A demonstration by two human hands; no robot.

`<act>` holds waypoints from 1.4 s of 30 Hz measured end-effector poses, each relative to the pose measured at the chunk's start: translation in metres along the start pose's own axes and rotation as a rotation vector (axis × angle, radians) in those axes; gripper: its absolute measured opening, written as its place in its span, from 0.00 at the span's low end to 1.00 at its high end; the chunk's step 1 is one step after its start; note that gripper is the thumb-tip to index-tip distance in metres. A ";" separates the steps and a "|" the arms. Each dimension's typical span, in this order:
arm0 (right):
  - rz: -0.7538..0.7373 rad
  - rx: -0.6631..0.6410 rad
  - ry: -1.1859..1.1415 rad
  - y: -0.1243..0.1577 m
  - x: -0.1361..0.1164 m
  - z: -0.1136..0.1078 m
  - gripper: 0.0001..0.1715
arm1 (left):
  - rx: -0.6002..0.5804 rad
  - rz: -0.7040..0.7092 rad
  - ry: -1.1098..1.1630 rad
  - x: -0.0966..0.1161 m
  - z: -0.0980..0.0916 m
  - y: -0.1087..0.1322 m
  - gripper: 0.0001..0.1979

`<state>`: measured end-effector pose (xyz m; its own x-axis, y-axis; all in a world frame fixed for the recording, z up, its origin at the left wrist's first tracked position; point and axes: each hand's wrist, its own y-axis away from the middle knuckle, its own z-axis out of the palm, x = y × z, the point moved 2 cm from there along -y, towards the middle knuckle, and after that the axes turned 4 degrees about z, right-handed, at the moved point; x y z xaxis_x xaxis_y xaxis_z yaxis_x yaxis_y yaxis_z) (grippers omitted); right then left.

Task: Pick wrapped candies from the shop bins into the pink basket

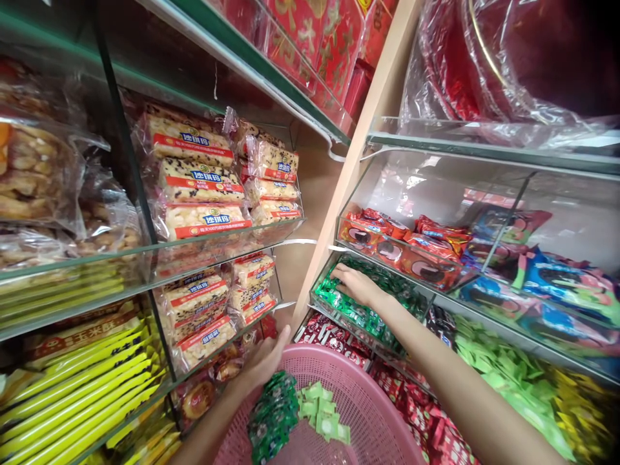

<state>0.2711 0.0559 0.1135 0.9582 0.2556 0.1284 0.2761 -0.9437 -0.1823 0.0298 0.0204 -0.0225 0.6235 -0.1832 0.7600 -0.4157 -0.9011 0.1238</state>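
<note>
At the left rim of a pink plastic basket (382, 394) is my left hand (268, 356), thumb up and its other fingers partly hidden; it appears to grip the rim. Inside the basket lie a heap of dark green wrapped candies (274, 416) and a smaller group of pale green packets (322, 410). My right hand (356, 284) reaches over a clear shelf bin of green wrapped candies (382, 326). Its fingers are bent with the tips among the wrappers, closed on some of them; how many candies they hold is hidden.
Packaged puffed-rice bars (203, 177) fill the left shelves, above yellow packets (82, 387). A wooden post (349, 168) divides the shelves. Right of it are orange-red packs (411, 242), blue packs (571, 278), red packets (436, 420) and light green packets (504, 368). Glass edges front the bins.
</note>
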 end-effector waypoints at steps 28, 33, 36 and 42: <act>0.194 -0.163 -0.069 0.048 0.001 -0.026 0.19 | 0.006 0.046 -0.106 0.003 0.005 -0.008 0.43; 0.231 -0.044 -0.290 0.046 0.017 -0.026 0.17 | 0.013 0.030 -0.131 0.004 0.006 -0.008 0.44; 0.297 -0.015 -0.456 0.043 0.024 -0.023 0.13 | 0.009 0.025 -0.130 0.005 0.006 -0.007 0.44; 0.342 -0.130 -0.558 0.034 0.020 -0.013 0.11 | 0.013 0.023 -0.101 0.003 0.007 -0.007 0.43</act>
<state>0.2983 0.0260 0.1226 0.8946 -0.0254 -0.4462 -0.0282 -0.9996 0.0005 0.0387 0.0232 -0.0254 0.6779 -0.2417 0.6943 -0.4220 -0.9012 0.0983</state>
